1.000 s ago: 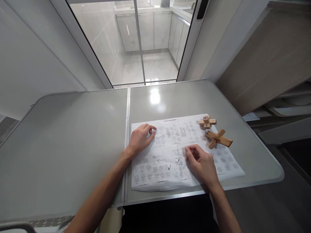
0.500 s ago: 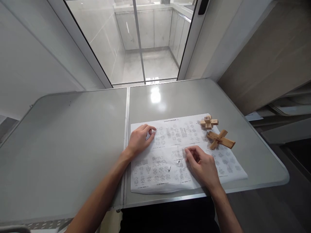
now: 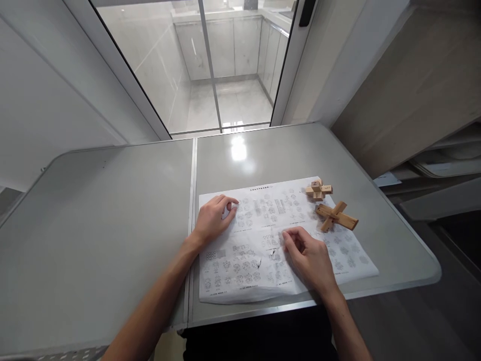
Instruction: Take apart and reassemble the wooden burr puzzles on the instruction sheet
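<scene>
A creased instruction sheet [image 3: 251, 239] printed with small line diagrams lies on the table, with small torn spots near its middle. My left hand [image 3: 213, 216] rests on its upper left part, fingers loosely bent and the thumb apart from the index finger; it holds nothing. On the right half of the sheet lies my right hand [image 3: 308, 258], its fingers curled and thumb and index tips together, with nothing visible between them. Beyond it, at the sheet's right edge, sit a wooden burr puzzle [image 3: 318, 190] with lettered blocks and a larger cross-shaped wooden puzzle [image 3: 337, 216].
The grey folding table [image 3: 124, 215] has a metal seam [image 3: 193, 185] left of the sheet. A framed glass door [image 3: 221, 75] stands behind the far edge. To the right are a wooden panel and shelves [image 3: 443, 155] holding flat items.
The whole view has shifted slightly, so the table and sheet appear a little further left. Both hands and both wooden puzzles keep their places on the sheet.
</scene>
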`<action>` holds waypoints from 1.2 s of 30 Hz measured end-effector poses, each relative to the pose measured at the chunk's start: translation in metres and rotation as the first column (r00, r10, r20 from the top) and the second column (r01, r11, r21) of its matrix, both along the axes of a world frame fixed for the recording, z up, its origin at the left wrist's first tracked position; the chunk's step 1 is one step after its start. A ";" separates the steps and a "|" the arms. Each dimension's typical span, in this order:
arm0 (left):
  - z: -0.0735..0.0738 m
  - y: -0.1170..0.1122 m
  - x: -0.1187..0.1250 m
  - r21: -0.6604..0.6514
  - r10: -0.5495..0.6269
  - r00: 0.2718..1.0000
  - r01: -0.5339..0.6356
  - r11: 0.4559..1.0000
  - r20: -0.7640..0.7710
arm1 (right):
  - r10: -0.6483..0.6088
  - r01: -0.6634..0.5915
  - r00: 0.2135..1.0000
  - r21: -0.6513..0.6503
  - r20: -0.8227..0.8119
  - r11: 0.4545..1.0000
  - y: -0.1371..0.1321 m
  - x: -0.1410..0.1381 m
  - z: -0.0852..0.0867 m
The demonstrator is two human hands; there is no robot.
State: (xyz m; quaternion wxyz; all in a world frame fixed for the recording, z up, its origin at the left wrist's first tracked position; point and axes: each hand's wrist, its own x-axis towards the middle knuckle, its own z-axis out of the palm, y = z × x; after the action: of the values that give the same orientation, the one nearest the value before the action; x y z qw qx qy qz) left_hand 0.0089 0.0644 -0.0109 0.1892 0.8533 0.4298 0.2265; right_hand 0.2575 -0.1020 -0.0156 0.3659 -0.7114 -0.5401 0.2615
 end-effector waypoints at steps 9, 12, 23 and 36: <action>0.002 0.000 0.000 0.001 0.004 1.000 -0.004 1.000 0.005 | -0.007 0.007 1.000 -0.024 -0.007 1.000 0.002 -0.001 0.000; 0.002 0.000 0.000 -0.003 0.000 1.000 0.000 1.000 0.005 | -0.006 0.006 1.000 -0.026 -0.014 1.000 0.001 -0.001 0.002; 0.003 0.000 0.000 0.005 0.004 1.000 -0.004 1.000 0.004 | -0.015 0.014 0.999 -0.025 -0.032 1.000 0.002 -0.003 0.007; 0.003 0.000 0.001 -0.005 -0.004 1.000 0.004 1.000 0.019 | 0.035 -0.043 0.991 -0.062 -0.132 0.997 0.008 0.003 0.015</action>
State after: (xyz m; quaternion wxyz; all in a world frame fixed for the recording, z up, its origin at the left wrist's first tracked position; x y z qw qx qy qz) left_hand 0.0097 0.0643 -0.0080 0.1958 0.8515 0.4270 0.2330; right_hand 0.2602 -0.0941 -0.0004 0.3721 -0.6935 -0.5199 0.3320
